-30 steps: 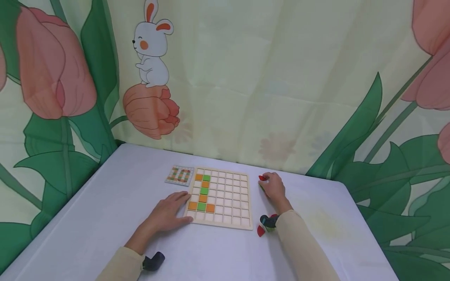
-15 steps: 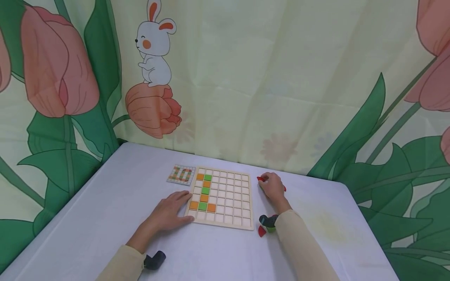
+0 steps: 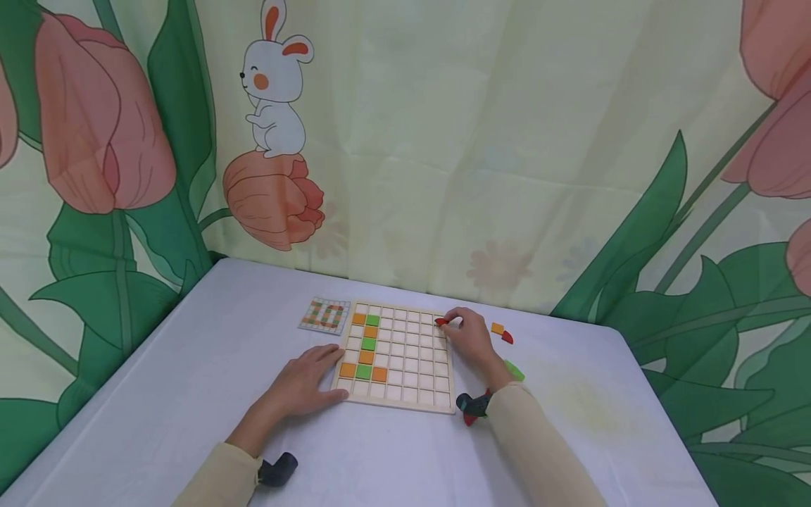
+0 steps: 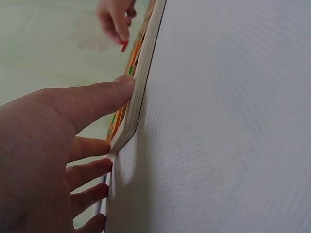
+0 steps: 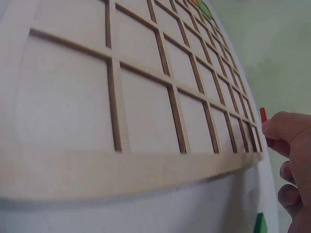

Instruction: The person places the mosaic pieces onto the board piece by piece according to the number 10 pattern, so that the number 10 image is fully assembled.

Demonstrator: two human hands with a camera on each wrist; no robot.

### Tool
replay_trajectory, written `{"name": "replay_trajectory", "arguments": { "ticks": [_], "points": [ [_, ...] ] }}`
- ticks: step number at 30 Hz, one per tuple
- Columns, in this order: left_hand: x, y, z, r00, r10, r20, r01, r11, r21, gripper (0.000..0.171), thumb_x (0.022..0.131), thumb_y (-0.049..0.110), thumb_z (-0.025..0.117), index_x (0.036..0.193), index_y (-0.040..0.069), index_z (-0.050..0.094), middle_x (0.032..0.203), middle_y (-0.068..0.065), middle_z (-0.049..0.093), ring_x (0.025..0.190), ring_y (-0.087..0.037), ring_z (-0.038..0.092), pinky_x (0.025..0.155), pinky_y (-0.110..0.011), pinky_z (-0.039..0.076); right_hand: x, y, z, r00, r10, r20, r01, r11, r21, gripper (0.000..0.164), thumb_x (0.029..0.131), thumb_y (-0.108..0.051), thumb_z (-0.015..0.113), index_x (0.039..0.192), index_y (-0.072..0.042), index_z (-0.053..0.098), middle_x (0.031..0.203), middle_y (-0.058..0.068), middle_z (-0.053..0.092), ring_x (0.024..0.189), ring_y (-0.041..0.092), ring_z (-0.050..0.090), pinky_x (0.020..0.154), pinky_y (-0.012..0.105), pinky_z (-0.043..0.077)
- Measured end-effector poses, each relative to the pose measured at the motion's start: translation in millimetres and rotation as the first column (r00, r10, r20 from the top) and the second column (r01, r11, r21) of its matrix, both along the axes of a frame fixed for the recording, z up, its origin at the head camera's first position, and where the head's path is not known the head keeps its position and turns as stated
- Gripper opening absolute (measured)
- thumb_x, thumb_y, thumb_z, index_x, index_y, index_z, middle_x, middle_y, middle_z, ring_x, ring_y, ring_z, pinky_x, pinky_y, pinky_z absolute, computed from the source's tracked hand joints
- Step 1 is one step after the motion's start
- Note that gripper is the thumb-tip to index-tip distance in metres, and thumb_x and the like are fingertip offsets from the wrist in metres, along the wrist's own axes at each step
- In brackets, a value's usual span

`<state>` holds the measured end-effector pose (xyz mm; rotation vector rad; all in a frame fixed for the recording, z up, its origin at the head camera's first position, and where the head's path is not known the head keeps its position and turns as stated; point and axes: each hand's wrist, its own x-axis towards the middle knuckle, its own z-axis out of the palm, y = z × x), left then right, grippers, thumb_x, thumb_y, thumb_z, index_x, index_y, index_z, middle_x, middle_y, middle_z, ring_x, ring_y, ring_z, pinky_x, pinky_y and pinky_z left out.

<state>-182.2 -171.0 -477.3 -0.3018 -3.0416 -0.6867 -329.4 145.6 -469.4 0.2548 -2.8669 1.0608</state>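
Note:
A wooden grid board (image 3: 405, 408) lies on the table, with orange tiles (image 3: 348, 370) and green tiles (image 3: 369, 343) set in its left columns. My right hand (image 3: 472, 338) pinches a red tile (image 3: 441, 322) between thumb and forefinger over the board's far right corner. In the right wrist view the red tile (image 5: 263, 115) sticks out past the fingertips, above the frame. My left hand (image 3: 303, 384) rests at the board's near left corner. The left wrist view shows its thumb (image 4: 104, 97) on the board's edge, the other fingers spread straight along the side.
A pattern card (image 3: 324, 315) lies left of the board. To the right are a loose orange tile (image 3: 498, 328), a red quarter-round tile (image 3: 507, 337) and a green piece (image 3: 514, 370). Another red piece (image 3: 469, 419) shows partly under the right wrist's dark camera (image 3: 472, 404).
My right hand has moved left from the loose pieces to the board's far right corner, carrying the red tile. Orange, red and green pieces behind it came into view. The left hand stays put.

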Motion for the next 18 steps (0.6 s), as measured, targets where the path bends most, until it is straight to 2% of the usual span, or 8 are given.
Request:
{"name": "replay_trajectory", "arguments": {
  "ticks": [6,11,18],
  "points": [
    [-0.4,0,-0.8,1.000,0.007,0.010,-0.007,1.000,-0.003,0.077,0.080,0.045,0.074,0.144,0.014,0.046,0.149,-0.008,0.044,0.138,-0.031,0.040,0.106,-0.056,0.039,7.1,-24,1.6,0.994,0.109,-0.016,-0.110,0.992,-0.062,0.010,0.087,-0.014,0.069,0.096,-0.011,0.069,0.102,0.006,0.065,0.071,0.018,0.048,0.060,0.027,0.039],
    [-0.4,1,-1.6,1.000,0.014,0.022,-0.014,1.000,-0.003,0.077,0.079,0.046,0.074,0.144,0.014,0.046,0.150,-0.008,0.043,0.139,-0.031,0.039,0.107,-0.057,0.038,10.7,-41,0.1,0.986,0.164,-0.029,-0.165,0.985,-0.055,0.009,0.087,-0.015,0.070,0.096,-0.013,0.070,0.101,0.003,0.067,0.071,0.015,0.046,0.062,0.026,0.039],
    [-0.3,1,-1.2,1.000,0.007,0.009,-0.007,1.000,0.000,0.077,0.080,0.046,0.074,0.144,0.014,0.046,0.150,-0.007,0.043,0.139,-0.031,0.039,0.106,-0.058,0.038,8.2,-56,-5.1,0.979,0.199,-0.044,-0.200,0.979,-0.035,0.009,0.087,-0.015,0.071,0.096,-0.016,0.073,0.102,0.001,0.069,0.074,0.016,0.048,0.065,0.028,0.041]
  ]
}}
